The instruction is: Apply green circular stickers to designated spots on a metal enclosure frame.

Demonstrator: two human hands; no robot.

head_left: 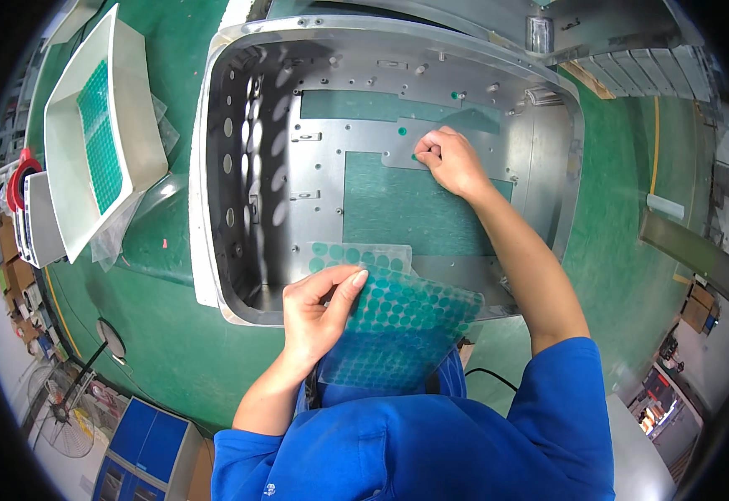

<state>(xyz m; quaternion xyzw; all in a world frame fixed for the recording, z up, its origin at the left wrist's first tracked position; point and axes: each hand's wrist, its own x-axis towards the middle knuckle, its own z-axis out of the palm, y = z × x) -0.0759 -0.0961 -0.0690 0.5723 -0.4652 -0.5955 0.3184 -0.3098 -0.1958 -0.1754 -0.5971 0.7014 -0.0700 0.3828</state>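
My left hand (318,313) pinches the upper edge of a clear sheet of green round stickers (415,313), which hangs tilted over the near rim of a large metal housing (577,167). A second see-through sheet with green dots (356,255) lies partly behind it. Inside the housing, my right hand (452,163) is closed, thumb and index fingertips together at a green round sticker (415,157) against the metal panel (394,150). Whether that dot is stuck down or still between the fingertips is hard to make out. Another green dot (402,131) sits on the panel just above.
At the left stands a white bin (135,108) holding a sheet of green dots (97,138), with clear plastic around it. Rectangular cutouts open through the housing's floor; small studs rise from it. A floor fan (64,417) and a blue cabinet (147,447) stand lower left.
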